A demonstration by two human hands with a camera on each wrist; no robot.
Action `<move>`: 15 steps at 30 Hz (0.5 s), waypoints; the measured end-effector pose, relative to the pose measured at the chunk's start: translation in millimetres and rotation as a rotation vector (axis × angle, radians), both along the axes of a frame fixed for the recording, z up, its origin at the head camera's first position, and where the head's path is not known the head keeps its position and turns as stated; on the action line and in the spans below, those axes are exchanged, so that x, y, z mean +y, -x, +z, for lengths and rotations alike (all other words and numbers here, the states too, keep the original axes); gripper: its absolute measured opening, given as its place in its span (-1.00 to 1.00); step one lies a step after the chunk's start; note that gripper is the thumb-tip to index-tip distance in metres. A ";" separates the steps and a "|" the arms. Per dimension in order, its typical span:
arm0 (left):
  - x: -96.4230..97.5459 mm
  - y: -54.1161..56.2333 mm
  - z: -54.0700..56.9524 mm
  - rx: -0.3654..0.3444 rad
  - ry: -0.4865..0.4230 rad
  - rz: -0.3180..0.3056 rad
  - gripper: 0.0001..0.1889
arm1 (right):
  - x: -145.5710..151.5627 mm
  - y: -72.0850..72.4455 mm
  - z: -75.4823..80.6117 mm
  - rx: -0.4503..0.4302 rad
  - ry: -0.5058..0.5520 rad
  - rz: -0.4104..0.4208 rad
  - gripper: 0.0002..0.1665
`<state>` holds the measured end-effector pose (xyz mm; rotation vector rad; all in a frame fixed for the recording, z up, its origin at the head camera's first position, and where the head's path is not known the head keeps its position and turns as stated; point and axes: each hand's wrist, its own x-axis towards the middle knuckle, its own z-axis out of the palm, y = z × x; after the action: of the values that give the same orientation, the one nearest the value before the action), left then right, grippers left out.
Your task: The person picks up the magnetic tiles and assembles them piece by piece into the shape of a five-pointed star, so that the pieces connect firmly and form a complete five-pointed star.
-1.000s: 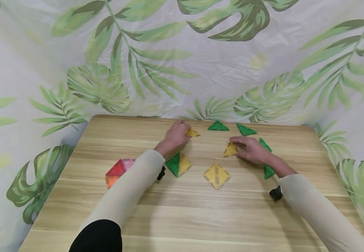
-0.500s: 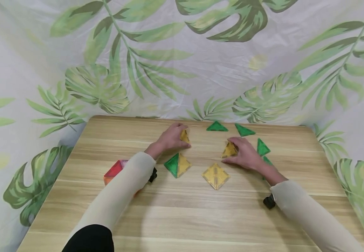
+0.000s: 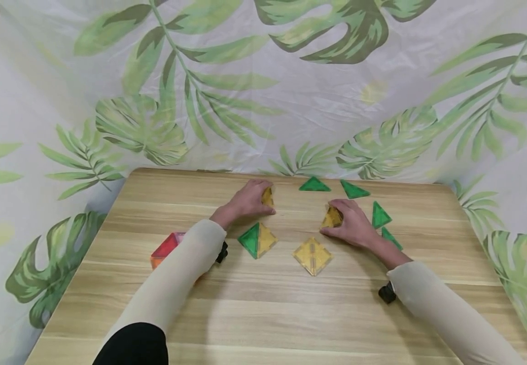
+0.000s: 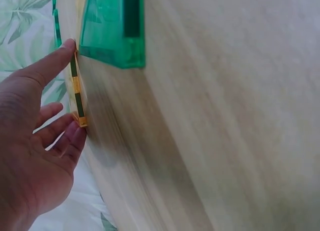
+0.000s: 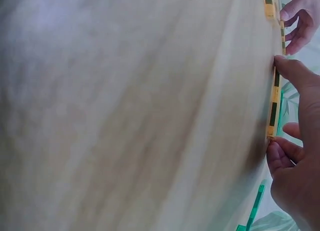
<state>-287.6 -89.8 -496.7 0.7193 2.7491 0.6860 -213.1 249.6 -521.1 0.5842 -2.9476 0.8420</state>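
Observation:
My left hand [image 3: 246, 198] grips a yellow triangular magnetic tile [image 3: 268, 196] toward the back of the table, thumb at one end of its edge and fingers at the other. In the left wrist view this yellow tile [image 4: 77, 93] shows edge-on, low over the wood. Opposite it, my right hand [image 3: 353, 223] pinches a second yellow triangular tile [image 3: 331, 217] by its ends, its point facing left. Between and nearer the person lie a diamond of two yellow tiles [image 3: 312, 256] and another diamond joining a green tile [image 3: 248, 240] with a yellow tile [image 3: 268, 240].
Along the back and right lie loose green triangles, among them a back green tile [image 3: 315, 184] and a right green tile [image 3: 380, 215]. A red, pink and orange tile shape [image 3: 165, 248] is partly hidden by my left sleeve [image 3: 167, 279]. A leaf-patterned cloth [image 3: 245, 76] hangs behind the table [image 3: 300, 314].
The left hand has drawn its yellow tile left and slightly nearer, turning it. My right hand has shifted a little nearer, its thumb now at the tile's near corner, uncovering more of the green tiles.

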 end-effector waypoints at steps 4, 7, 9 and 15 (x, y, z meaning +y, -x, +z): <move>-1.1 0.9 -1.8 0.002 -0.021 -0.024 -0.04 | -1.2 2.0 -0.9 0.019 -0.002 0.009 -0.04; -1.6 1.4 -2.5 0.007 -0.036 -0.045 -0.03 | -1.9 5.9 0.4 0.036 0.005 0.043 -0.10; -2.0 1.6 -2.5 0.013 -0.045 -0.059 -0.03 | -2.4 8.9 2.7 0.049 0.012 0.074 -0.12; -3.6 1.0 -2.2 0.022 -0.069 -0.102 -0.06 | -3.3 16.6 8.8 0.077 -0.030 0.157 -0.13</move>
<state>-288.6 -93.5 -498.9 0.8802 2.6978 0.7587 -229.7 246.4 -512.2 0.8389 -2.8798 0.7683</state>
